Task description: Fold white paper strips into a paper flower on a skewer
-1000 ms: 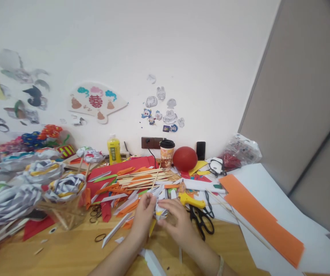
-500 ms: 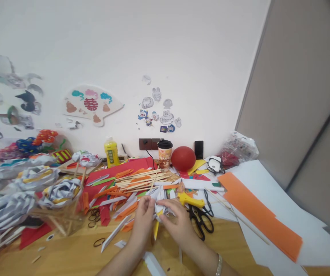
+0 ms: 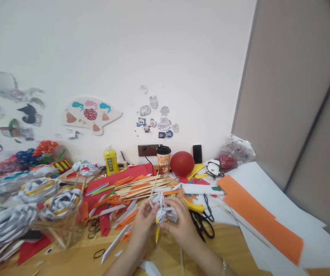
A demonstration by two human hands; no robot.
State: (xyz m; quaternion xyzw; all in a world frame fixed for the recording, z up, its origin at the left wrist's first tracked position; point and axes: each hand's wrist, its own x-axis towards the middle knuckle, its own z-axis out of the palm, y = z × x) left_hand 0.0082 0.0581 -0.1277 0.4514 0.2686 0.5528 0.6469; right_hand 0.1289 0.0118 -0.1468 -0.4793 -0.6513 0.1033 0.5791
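Between my two hands is a folded white paper piece, with a yellow paper strip hanging from its underside. My left hand pinches its left side with thumb and fingers. Curved around its right side, my right hand grips it with the thumb below. Just beyond lie a pile of thin wooden sticks and loose folded strips in orange, white and green. Black-handled scissors and a yellow-handled tool lie right of my right hand.
Rolled paper flowers crowd the left side. Along the wall stand a yellow bottle, a lidded cup, a red balloon and a phone. Orange paper lies over white sheets at right.
My hands have lifted slightly and turned the paper piece, so more of its folded white face shows. The view has tilted up a little.
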